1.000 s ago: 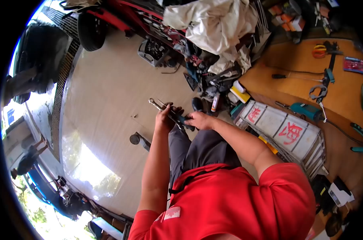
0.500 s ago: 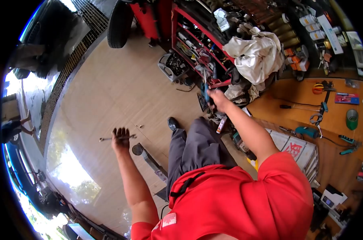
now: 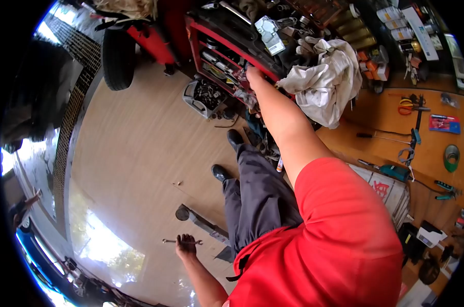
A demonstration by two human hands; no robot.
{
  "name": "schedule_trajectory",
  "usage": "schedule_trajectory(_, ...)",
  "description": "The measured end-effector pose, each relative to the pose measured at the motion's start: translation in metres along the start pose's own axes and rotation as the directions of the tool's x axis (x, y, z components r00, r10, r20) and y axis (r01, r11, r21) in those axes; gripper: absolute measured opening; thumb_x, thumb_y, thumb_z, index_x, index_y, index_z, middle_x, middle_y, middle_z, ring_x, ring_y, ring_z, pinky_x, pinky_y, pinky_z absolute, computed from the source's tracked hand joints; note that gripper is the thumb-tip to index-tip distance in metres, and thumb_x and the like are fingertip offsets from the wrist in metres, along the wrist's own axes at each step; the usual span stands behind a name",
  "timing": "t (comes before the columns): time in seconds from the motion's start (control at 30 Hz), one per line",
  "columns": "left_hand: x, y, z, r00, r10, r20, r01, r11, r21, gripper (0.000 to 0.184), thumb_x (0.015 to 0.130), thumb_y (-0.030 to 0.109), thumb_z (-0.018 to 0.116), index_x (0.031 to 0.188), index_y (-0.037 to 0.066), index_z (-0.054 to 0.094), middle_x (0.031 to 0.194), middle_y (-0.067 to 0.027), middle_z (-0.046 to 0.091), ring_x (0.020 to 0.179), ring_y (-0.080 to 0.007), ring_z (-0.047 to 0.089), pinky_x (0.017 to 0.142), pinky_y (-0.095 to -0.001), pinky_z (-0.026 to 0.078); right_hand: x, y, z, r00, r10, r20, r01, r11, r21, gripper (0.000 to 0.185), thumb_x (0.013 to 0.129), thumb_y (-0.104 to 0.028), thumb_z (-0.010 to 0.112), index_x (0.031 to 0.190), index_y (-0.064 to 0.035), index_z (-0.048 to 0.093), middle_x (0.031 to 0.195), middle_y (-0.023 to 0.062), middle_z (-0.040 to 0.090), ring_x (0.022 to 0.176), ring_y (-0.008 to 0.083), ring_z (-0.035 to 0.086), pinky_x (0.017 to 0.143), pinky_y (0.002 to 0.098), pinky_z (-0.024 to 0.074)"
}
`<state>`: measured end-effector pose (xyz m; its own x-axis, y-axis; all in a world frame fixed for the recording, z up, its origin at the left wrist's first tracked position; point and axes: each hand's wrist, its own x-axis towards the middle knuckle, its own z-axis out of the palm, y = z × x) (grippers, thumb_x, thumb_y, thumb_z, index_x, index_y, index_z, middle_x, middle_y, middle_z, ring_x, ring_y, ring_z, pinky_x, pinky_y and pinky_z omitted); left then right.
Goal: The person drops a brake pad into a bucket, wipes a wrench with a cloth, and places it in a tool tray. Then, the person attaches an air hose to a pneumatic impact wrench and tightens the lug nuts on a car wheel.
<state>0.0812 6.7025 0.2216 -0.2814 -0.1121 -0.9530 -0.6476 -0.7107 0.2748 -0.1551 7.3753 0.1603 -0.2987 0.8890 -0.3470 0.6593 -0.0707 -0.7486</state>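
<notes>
In my left hand (image 3: pixel 185 246) is a combination wrench (image 3: pixel 170 241), its two ends sticking out on either side of my closed fingers. That hand is low, over the tiled floor and apart from other things. My right arm is stretched forward to the red tool cabinet (image 3: pixel 193 38), with my right hand (image 3: pixel 252 75) at its open shelves. Tools and small parts crowd those shelves. My right fingers are hidden among them, so I cannot see what they hold. A pale crumpled cloth (image 3: pixel 326 77) lies beside my right forearm.
A grey bin of metal parts (image 3: pixel 207 97) stands on the floor by the cabinet. A tire (image 3: pixel 118 59) is upright at the upper left. A metal bar with a round pad (image 3: pixel 201 221) lies near my legs. The wooden bench (image 3: pixel 365 146) at right carries tools.
My right hand has moved forward to the cabinet shelves; the blue-handled tool seen in it earlier no longer shows. My left hand has come back nearer my body with the wrench.
</notes>
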Motion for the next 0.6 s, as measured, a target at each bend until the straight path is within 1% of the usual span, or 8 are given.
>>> schedule_trajectory(0.07, 0.009, -0.009, 0.034, 0.992, -0.033, 0.123, 0.025, 0.998, 0.064, 0.018, 0.088, 0.029, 0.046, 0.092, 0.013, 0.053, 0.084, -0.0074, 0.058, 0.078, -0.0257, 0.052, 0.076, -0.0406, 0.04, 0.011, 0.019, 0.017, 0.987, 0.142, 0.074, -0.153, 0.973, 0.171, 0.037, 0.086, -0.032, 0.045, 0.099, 0.0003, 0.057, 0.099, 0.0242, 0.059, 0.091, 0.0362, 0.058, 0.078, 0.0411, 0.0447)
schedule_trajectory(0.13, 0.011, -0.032, 0.108, 0.996, -0.045, 0.081, 0.031, 0.985, 0.169, 0.02, 0.09, 0.028, 0.041, 0.096, 0.011, 0.052, 0.084, -0.0083, 0.057, 0.079, -0.0267, 0.052, 0.078, -0.0421, 0.04, -0.054, 0.008, -0.004, 0.967, -0.252, -0.019, 0.247, 0.957, -0.153, 0.03, 0.081, -0.027, 0.052, 0.087, 0.0006, 0.059, 0.088, 0.0226, 0.062, 0.078, 0.0362, 0.059, 0.066, 0.0423, 0.0451)
schedule_trajectory(0.17, 0.04, -0.036, 0.117, 0.853, -0.158, 0.497, 0.07, 0.979, 0.19, 0.025, 0.091, 0.03, 0.04, 0.1, 0.01, 0.052, 0.089, -0.009, 0.058, 0.085, -0.0288, 0.054, 0.084, -0.0446, 0.039, -0.11, -0.037, -0.058, 0.864, -0.358, 0.354, 0.423, 0.898, -0.122, 0.024, 0.077, -0.023, 0.056, 0.079, 0.0003, 0.06, 0.08, 0.022, 0.061, 0.072, 0.0338, 0.06, 0.061, 0.0414, 0.0456)
schedule_trajectory(0.2, 0.028, -0.047, 0.159, 0.819, -0.145, 0.556, 0.007, 0.97, 0.243, 0.029, 0.091, 0.033, 0.04, 0.102, 0.009, 0.052, 0.095, -0.01, 0.058, 0.092, -0.0299, 0.053, 0.086, -0.0455, 0.037, -0.113, 0.0, -0.047, 0.71, -0.387, 0.588, 0.565, 0.812, -0.147, 0.02, 0.075, -0.02, 0.057, 0.073, 0.0, 0.059, 0.073, 0.0218, 0.06, 0.066, 0.0294, 0.059, 0.059, 0.0404, 0.0453)
schedule_trajectory(0.3, -0.058, -0.09, 0.306, 0.672, -0.208, 0.711, -0.134, 0.909, 0.394, 0.039, 0.091, 0.041, 0.041, 0.108, 0.008, 0.05, 0.115, -0.0128, 0.054, 0.112, -0.031, 0.048, 0.093, -0.0465, 0.034, -0.213, 0.002, -0.104, 0.409, -0.448, 0.795, 0.552, 0.815, 0.175, 0.027, 0.076, -0.027, 0.058, 0.082, -0.0013, 0.06, 0.076, 0.0185, 0.061, 0.069, 0.0278, 0.06, 0.063, 0.0389, 0.0462)
schedule_trajectory(0.37, -0.117, -0.117, 0.368, 0.517, -0.241, 0.821, -0.327, 0.831, 0.45, 0.04, 0.092, 0.042, 0.039, 0.109, 0.007, 0.049, 0.126, -0.0137, 0.047, 0.119, -0.0295, 0.042, 0.095, -0.0441, 0.033, -0.248, -0.027, -0.159, 0.315, -0.293, 0.903, 0.662, 0.749, 0.012, 0.03, 0.08, -0.031, 0.058, 0.089, -0.0024, 0.06, 0.081, 0.0195, 0.061, 0.074, 0.0325, 0.06, 0.065, 0.0387, 0.0459)
schedule_trajectory(0.43, -0.162, -0.142, 0.412, 0.411, -0.336, 0.848, -0.589, 0.612, 0.528, 0.033, 0.094, 0.034, 0.038, 0.109, 0.006, 0.049, 0.133, -0.0146, 0.04, 0.123, -0.0244, 0.038, 0.093, -0.0377, 0.032, -0.261, -0.031, -0.198, 0.381, -0.463, 0.801, 0.576, 0.796, 0.186, 0.027, 0.081, -0.028, 0.058, 0.088, -0.002, 0.06, 0.079, 0.0189, 0.061, 0.074, 0.0326, 0.059, 0.065, 0.0385, 0.0453)
schedule_trajectory(0.6, -0.204, -0.204, 0.455, 0.09, -0.698, 0.71, -0.471, 0.599, 0.648, 0.031, 0.094, 0.026, 0.041, 0.113, 0.002, 0.047, 0.122, -0.0134, 0.049, 0.113, -0.0238, 0.047, 0.094, -0.0372, 0.038, -0.261, -0.028, -0.285, 0.554, -0.399, 0.73, 0.346, 0.909, 0.234, 0.022, 0.084, -0.022, 0.056, 0.086, 0.0, 0.06, 0.072, 0.0079, 0.062, 0.069, 0.0183, 0.06, 0.064, 0.0322, 0.0461)
